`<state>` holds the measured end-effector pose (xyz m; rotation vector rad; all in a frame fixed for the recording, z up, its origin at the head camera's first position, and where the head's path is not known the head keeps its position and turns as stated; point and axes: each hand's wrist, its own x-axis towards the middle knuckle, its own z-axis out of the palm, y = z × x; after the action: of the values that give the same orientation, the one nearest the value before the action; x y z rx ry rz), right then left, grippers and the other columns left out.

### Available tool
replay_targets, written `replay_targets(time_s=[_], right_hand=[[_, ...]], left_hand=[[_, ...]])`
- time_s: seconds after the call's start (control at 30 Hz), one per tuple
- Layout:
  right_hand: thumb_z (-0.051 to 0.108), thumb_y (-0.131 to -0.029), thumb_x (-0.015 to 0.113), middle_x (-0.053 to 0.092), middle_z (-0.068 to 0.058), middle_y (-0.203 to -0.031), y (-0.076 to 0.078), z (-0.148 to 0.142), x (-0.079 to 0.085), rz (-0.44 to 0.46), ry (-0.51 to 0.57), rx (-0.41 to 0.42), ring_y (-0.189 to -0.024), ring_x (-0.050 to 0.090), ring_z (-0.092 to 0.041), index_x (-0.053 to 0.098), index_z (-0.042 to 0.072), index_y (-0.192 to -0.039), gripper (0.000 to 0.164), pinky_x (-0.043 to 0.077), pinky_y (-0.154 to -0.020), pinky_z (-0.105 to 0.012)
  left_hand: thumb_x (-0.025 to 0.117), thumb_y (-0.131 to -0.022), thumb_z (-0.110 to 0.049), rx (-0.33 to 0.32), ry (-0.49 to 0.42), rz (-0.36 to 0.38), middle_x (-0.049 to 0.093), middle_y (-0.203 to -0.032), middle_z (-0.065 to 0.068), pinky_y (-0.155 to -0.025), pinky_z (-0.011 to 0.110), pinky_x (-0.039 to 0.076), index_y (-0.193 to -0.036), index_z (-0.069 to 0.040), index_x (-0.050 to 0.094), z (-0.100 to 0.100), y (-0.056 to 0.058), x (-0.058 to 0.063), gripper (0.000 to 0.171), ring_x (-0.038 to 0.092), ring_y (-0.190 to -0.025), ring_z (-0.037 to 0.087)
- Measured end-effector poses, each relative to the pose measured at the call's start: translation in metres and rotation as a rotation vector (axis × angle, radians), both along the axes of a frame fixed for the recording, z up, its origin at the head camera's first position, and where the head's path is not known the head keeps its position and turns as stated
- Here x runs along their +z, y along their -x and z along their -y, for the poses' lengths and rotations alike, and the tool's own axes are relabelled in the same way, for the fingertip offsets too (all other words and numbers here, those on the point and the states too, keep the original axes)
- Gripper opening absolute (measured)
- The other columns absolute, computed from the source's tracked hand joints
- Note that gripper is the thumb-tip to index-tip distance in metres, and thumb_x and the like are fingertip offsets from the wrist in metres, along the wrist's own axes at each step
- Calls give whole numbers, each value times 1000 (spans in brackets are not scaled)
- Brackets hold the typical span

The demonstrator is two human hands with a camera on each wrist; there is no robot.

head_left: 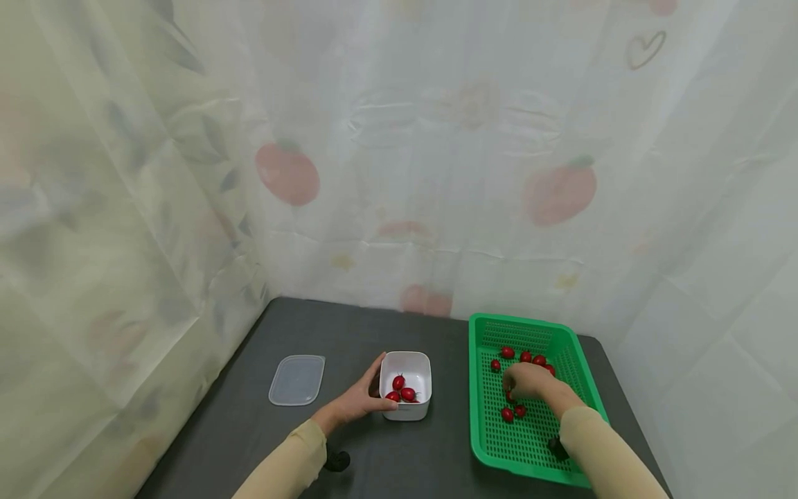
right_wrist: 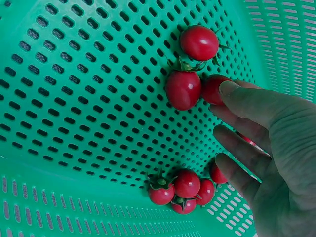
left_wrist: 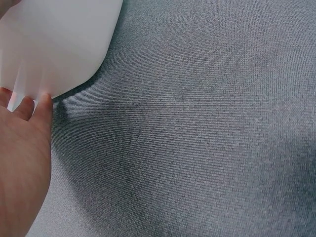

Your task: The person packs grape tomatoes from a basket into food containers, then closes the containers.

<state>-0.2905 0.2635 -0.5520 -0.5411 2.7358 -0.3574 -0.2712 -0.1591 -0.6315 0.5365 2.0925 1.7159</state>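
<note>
My left hand (head_left: 357, 403) holds a small white square container (head_left: 406, 414), thumb at the near rim and fingers along its left side. Three red cherry tomatoes (head_left: 408, 394) lie inside it. In the left wrist view the fingertips press the translucent-looking wall of the container (left_wrist: 64, 44). Over in the green basket, my right hand (head_left: 530, 381) reaches down among more cherry tomatoes. Its thumb and index finger pinch one cherry tomato (right_wrist: 212, 90), seen in the right wrist view. Two others (right_wrist: 183, 90) with green stems lie right beside it.
The perforated green basket (head_left: 476, 395) stands at the right of the dark table (head_left: 361, 326). Several cherry tomatoes (right_wrist: 186, 183) cluster near a basket wall. A clear square lid (head_left: 297, 380) lies flat left of the container. Printed curtains (head_left: 405, 173) hang behind and at both sides.
</note>
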Motion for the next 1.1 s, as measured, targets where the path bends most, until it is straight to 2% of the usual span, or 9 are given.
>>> replay_targets(time_s=[0.3, 0.83, 1.1], right_hand=[[0, -87, 77, 67, 4, -89, 2, 2, -2, 5, -32, 8, -81, 61, -18, 76, 12, -95, 14, 55, -74, -46], [-6, -85, 76, 68, 2, -93, 2, 1, -5, 21, -14, 11, -85, 63, -21, 76, 10, -98, 21, 55, -77, -48], [-6, -84, 73, 67, 3, -88, 5, 4, -8, 19, -28, 16, -78, 59, -17, 75, 12, -95, 21, 55, -74, -45]], left_hand=[[80, -91, -20, -5, -12, 10, 12, -168, 13, -109, 48, 41, -165, -22, -2, 0, 1, -2, 111, 30, -146, 38], [80, -91, -18, -18, -28, -2, 14, -166, 16, -110, 53, 38, -165, -16, -4, 0, 0, 3, 112, 29, -146, 41], [80, -90, -21, -10, -12, -3, 13, -167, 14, -112, 54, 35, -165, -18, -3, 1, 1, 0, 112, 27, -147, 40]])
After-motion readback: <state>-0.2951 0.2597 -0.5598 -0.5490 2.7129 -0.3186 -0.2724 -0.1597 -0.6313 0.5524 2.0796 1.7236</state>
